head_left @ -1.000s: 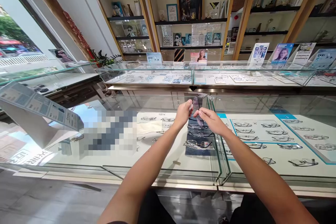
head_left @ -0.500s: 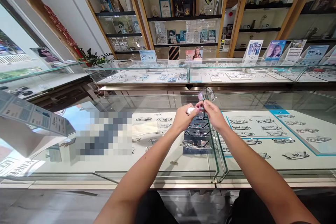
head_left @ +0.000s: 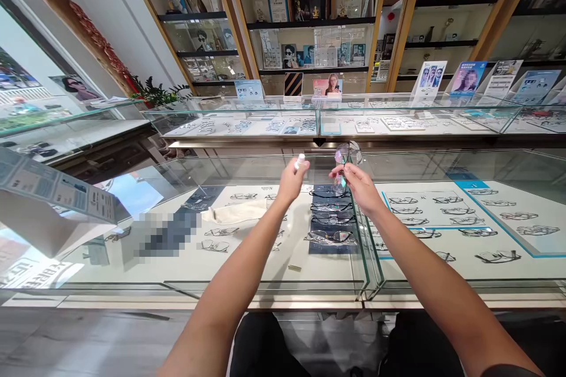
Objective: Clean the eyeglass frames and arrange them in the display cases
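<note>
A small white bottle stands upright in my left hand, whose fingers are wrapped round it. To the right, my right hand pinches a pair of glasses with clear lenses that catch pink and green reflections. The glasses are held on end above the counter, and fingers hide part of the frame. A gap separates the two hands. Beneath them, inside the glass case, several pairs of glasses lie in a column on a dark display board.
A pale cloth lies on the glass counter at left of centre. Framed displays of glasses fill the right case. A folded sign stands at the left. Beyond is another glass case, with shelves behind it.
My left hand has moved left with the white bottle, away from the glasses. My right hand still holds the glasses in about the same place.
</note>
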A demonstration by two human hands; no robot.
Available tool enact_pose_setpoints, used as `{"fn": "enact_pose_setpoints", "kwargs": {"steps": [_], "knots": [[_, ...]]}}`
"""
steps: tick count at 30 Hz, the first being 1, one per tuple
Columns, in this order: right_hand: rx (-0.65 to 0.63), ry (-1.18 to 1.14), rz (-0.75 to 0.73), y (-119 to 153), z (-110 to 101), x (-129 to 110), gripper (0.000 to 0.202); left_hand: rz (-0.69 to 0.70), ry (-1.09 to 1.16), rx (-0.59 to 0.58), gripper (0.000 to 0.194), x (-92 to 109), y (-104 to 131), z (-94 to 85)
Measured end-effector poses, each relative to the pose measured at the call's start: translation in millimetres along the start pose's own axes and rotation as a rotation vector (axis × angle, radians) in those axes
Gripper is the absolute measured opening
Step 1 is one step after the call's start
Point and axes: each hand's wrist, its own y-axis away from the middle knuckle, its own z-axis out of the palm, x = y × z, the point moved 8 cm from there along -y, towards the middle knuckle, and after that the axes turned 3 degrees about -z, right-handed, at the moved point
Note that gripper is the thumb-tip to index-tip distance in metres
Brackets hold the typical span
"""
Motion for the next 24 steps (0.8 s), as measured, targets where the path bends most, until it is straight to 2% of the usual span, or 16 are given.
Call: {"fn": "enact_pose_setpoints", "kwargs": {"steps": [3,7,11,17,22,24], "knots": [[0.016,-0.014,-0.001,-1,-4,0,0.039,-0.164,-0.099,0.154,0.008,-43,-22,-26.3],[0.030,-0.020,0.000,-3,-9,2,0.039,-0.308,-0.198,0.286,0.009,-93,-35,-58.3],[0.033,-0.025,0.008,-4,-11,5,0.041,-0.408,-0.252,0.354,0.011,-127,-37,-79.1],[0.045,-0.016,0.025,-3,-10,4,0.042,-0.487,-0.273,0.379,0.018,-146,-35,-86.3],[0.051,-0.017,0.045,-3,-10,8,0.044,-0.512,-0.275,0.380,0.024,-145,-30,-84.5],[0.048,-0.015,0.037,-3,-10,9,0.043,-0.516,-0.281,0.403,0.038,-138,-26,-82.6]]}}
